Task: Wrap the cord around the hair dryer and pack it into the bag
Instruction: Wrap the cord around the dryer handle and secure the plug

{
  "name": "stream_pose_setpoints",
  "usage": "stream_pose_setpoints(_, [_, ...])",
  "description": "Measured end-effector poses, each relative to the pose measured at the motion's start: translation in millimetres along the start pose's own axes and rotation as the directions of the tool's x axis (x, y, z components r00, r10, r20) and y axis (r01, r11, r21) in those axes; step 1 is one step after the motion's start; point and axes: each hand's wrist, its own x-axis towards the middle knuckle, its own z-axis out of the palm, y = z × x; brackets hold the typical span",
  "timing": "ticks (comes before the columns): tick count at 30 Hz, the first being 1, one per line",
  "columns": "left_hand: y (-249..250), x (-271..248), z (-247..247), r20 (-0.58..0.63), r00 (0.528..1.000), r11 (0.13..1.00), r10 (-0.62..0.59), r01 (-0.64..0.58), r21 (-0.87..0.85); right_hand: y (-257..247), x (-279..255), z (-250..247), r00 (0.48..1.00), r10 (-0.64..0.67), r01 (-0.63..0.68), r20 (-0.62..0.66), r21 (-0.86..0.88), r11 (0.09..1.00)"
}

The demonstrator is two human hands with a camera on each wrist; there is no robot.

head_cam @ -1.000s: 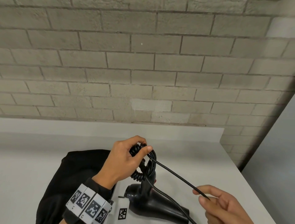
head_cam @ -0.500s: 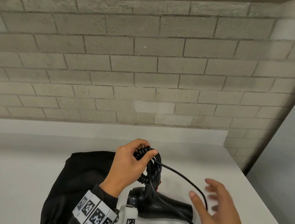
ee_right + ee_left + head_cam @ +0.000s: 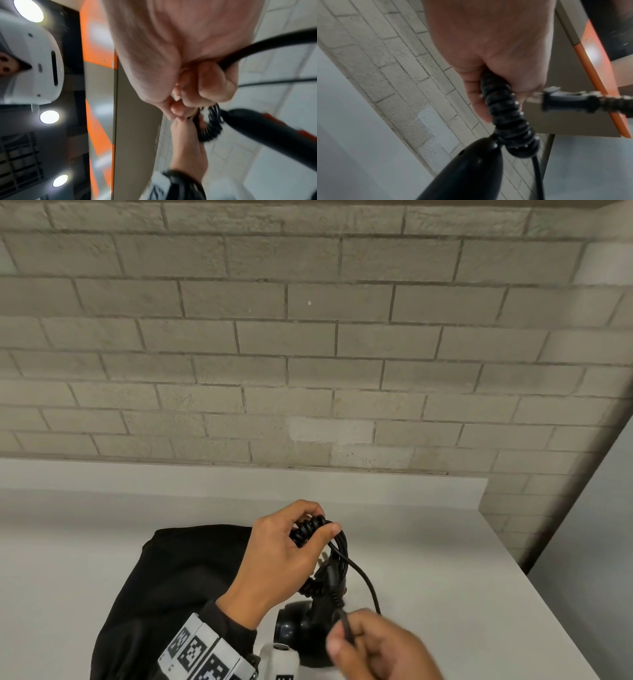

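A black hair dryer (image 3: 301,631) stands on the white table, handle up, with its black cord (image 3: 339,546) looped round the handle. My left hand (image 3: 284,549) grips the handle top and the coiled cord (image 3: 505,111), with the plug (image 3: 565,104) sticking out beside it. My right hand (image 3: 373,645) pinches a loose stretch of cord (image 3: 254,50) just right of the dryer body (image 3: 267,134). The black bag (image 3: 178,587) lies flat on the table to the left, behind my left forearm.
A grey brick wall (image 3: 308,337) rises behind the white table (image 3: 428,542). The table's right edge (image 3: 555,611) runs diagonally close to my right hand. A white tagged wrist device (image 3: 281,662) sits at the bottom.
My right hand let go of the taut cord out to the right, swung in toward the dryer, and now pinches the cord close to its body. The cord hangs slack in a loop.
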Motion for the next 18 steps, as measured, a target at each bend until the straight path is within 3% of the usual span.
stream_pose_setpoints(3, [-2.9, 0.6, -6.3, 0.053, 0.996, 0.993, 0.074, -0.079, 0.093, -36.3, -8.1, -37.2, 0.979, -0.118, 0.145, -0.165, 0.157, 0.977])
stream_pose_setpoints(5, [-3.6, 0.5, -8.1, 0.101, 0.987, 0.980, 0.128, -0.142, 0.141, -56.9, -8.4, -64.5, 0.938, -0.175, 0.259, -0.300, 0.270, 0.927])
stream_pose_setpoints(9, [-3.4, -0.1, -6.7, 0.208, 0.960, 0.956, 0.188, -0.228, 0.187, -97.0, -1.2, -112.0, 0.850, -0.335, 0.484, -0.406, 0.351, 0.802])
stream_pose_setpoints(14, [1.0, -3.3, -4.4, 0.236, 0.955, 0.971, 0.180, -0.211, 0.111, -76.5, 15.6, -140.2, 0.817, -0.375, 0.510, -0.438, 0.246, 0.824])
stream_pose_setpoints(18, [4.1, -2.4, -5.3, 0.253, 0.942, 0.962, 0.221, -0.253, 0.100, -37.4, 34.8, -122.9, 0.897, -0.301, 0.368, -0.322, 0.171, 0.914])
